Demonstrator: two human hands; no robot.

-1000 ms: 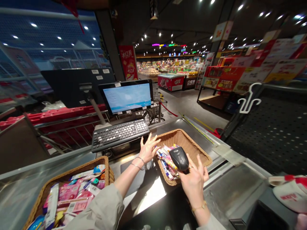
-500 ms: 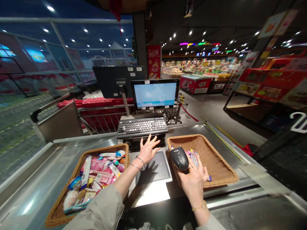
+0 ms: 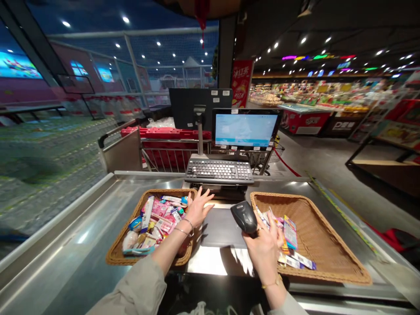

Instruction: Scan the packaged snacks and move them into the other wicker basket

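Note:
A black handheld barcode scanner [image 3: 244, 217] is in my right hand [image 3: 265, 245], its head pointing left over the counter. Empty, with fingers spread, my left hand [image 3: 197, 208] hovers by the right rim of the left wicker basket [image 3: 113, 253]. That basket is filled with small packaged goods [image 3: 157, 221] in pink, blue and white wrappers. Behind my right hand stands the right wicker basket [image 3: 331, 245]. Several colourful packets [image 3: 290, 232] lie in its left part, some of them hidden by my fingers.
A black keyboard [image 3: 219, 170] sits beyond my hands, with a lit monitor [image 3: 246, 129] behind it. Between the baskets a flat grey pad [image 3: 220, 227] is set in the metal counter [image 3: 82, 218]. A shopping cart [image 3: 170, 155] stands past the counter.
The view has turned left, so baskets and screen sit further right. My left hand has moved left, from over the grey pad to the left basket's rim. My right hand still grips the scanner.

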